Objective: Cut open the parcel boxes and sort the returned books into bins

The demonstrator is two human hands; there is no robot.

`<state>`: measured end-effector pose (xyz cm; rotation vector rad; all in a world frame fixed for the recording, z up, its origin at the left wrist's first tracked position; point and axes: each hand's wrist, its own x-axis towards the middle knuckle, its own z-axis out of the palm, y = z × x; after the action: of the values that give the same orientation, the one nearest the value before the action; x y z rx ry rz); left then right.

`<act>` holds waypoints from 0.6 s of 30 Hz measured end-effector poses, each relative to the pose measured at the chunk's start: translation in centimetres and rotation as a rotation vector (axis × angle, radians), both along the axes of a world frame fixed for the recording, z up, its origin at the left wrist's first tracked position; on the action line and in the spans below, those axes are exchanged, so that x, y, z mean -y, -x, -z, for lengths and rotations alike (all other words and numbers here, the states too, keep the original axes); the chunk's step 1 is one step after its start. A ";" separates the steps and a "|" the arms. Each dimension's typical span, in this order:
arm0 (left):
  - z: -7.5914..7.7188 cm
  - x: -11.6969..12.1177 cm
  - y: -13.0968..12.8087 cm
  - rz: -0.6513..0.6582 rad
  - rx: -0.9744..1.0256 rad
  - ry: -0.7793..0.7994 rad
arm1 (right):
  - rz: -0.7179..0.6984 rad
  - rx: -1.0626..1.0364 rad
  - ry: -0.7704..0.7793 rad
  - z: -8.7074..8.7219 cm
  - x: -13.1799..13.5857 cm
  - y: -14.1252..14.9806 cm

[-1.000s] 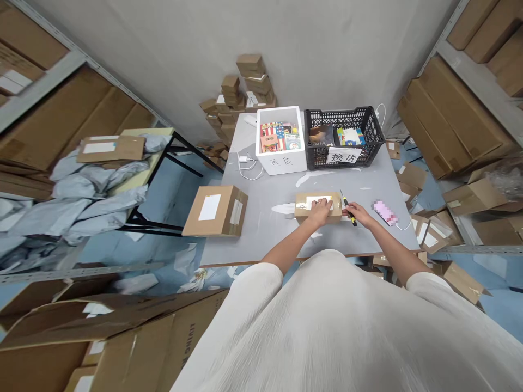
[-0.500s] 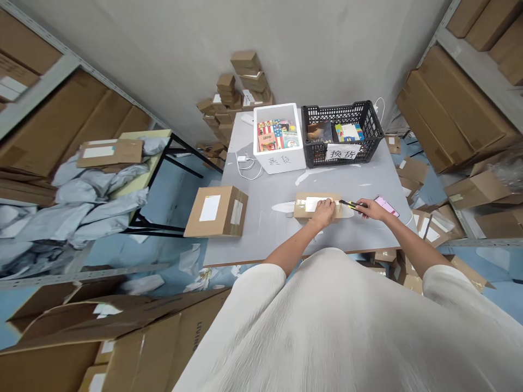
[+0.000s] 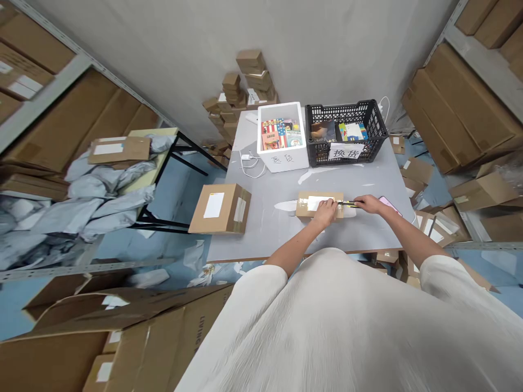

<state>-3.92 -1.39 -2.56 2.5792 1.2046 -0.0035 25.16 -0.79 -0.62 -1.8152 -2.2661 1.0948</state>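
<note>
On the grey table lies a small flat cardboard box [image 3: 303, 206] with a white label and clear tape. My left hand [image 3: 326, 212] presses down on its right part, fingers bent over the top. In my right hand [image 3: 368, 203] is a utility knife [image 3: 348, 203], black and yellow, pointing left. Its tip is at the box's right end, close to my left fingers; whether it cuts into the tape is too small to tell. Partly behind my right wrist, a phone [image 3: 390, 205] with a pink screen lies on the table.
A white foam box [image 3: 284, 160] with books and a black crate [image 3: 376, 144] stand at the table's back. A larger carton [image 3: 212, 212] sits at the left edge. Stacked cartons [image 3: 251, 62] rise by the wall. Grey parcels [image 3: 92, 188] crowd the left side table.
My right hand has brought the knife left and levelled it, its tip now against the box's right end. My left hand stays on the box. The whole view has shifted slightly.
</note>
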 end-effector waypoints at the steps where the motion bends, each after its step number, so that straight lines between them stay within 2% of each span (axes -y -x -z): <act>1: 0.0 0.0 0.0 0.001 0.005 0.007 | 0.004 -0.036 0.022 0.2 0.3 -0.2; 5: 0.2 -0.3 0.2 0.001 0.039 0.024 | 0.045 -0.124 0.049 1.0 2.0 -0.8; 10: 0.2 -0.5 0.4 0.015 0.039 0.025 | 0.161 -0.118 -0.055 1.5 2.9 -0.1; 14: -0.3 -0.2 0.6 0.005 0.059 0.043 | 0.169 -0.124 0.030 1.2 3.4 0.1; 18: -1.1 -0.5 0.6 -0.053 0.122 0.042 | 0.328 -0.219 0.102 0.5 4.6 -0.6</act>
<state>-4.55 -0.86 -1.46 2.4714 1.2147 0.1370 25.71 -5.38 -1.16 -1.9056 -1.7471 1.2891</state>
